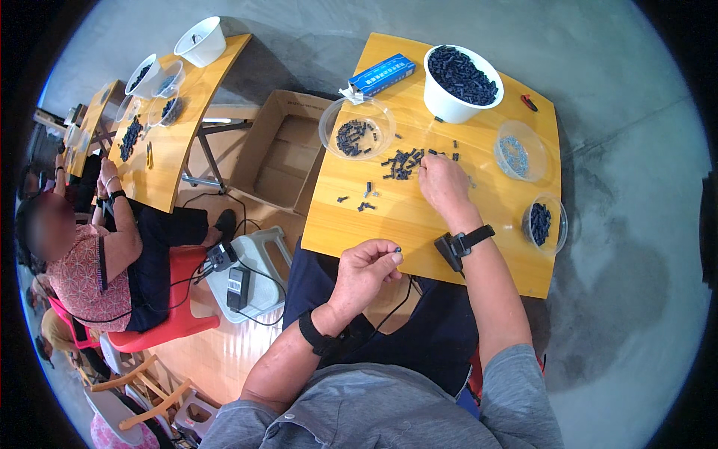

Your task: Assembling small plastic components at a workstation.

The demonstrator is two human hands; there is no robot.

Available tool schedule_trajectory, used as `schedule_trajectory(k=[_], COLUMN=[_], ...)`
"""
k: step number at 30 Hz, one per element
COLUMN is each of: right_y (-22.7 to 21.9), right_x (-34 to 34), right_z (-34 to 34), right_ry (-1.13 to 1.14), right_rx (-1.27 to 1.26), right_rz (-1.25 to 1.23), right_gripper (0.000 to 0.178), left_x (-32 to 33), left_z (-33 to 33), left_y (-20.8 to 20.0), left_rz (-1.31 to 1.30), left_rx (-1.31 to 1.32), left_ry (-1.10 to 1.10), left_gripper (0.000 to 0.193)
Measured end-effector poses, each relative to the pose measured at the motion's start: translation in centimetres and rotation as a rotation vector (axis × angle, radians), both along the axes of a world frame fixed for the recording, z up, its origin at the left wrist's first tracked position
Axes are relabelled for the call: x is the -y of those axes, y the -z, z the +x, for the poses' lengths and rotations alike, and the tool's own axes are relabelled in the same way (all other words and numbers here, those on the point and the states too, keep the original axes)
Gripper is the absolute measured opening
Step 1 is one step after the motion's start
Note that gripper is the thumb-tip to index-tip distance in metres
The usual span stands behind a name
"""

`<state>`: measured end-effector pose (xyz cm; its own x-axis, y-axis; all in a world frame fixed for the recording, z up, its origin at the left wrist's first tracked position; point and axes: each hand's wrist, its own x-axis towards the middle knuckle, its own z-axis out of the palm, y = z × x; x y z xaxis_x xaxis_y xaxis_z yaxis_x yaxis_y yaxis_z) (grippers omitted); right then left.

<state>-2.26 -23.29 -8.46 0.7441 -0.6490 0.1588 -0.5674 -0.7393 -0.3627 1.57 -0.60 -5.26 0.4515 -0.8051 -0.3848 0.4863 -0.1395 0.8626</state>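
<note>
My left hand [365, 275] is closed just off the table's near edge, pinching a small dark piece [398, 250] between thumb and fingertip. My right hand [446, 187] reaches over the table with its fingers drawn together, at the right side of a loose pile of small black plastic parts [402, 165]. What its fingertips hold, if anything, is hidden. A few more black parts [366, 206] lie apart, nearer to me. Left of the pile, a clear round bowl [321, 135] contains similar black pieces.
On the wooden table [336, 224] stand a white tub [441, 108] heaped with black parts, a blue box [383, 75], a clear bowl of small metallic pieces [514, 156], a clear cup of black parts [540, 223] and a red-black tool [529, 103]. An open carton [277, 150] and a seated co-worker [90, 269] are at left.
</note>
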Motion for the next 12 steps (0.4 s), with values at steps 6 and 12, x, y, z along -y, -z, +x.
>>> schedule_trajectory(k=[6,12], right_y=[-1.0,-2.6], right_x=[-0.5,-2.4], right_z=[-0.7,-3.8], right_ry=[0.045,0.16], right_rx=[0.045,0.366], right_rz=[-0.007,0.81], right_gripper=[0.012,0.009], left_x=[-0.1,0.1], left_z=[0.0,0.0], left_y=[-0.5,-1.8], left_rz=[-0.02,-0.15], left_rx=[-0.024,0.025], left_ry=[0.004,0.011], left_gripper=[0.008,0.011])
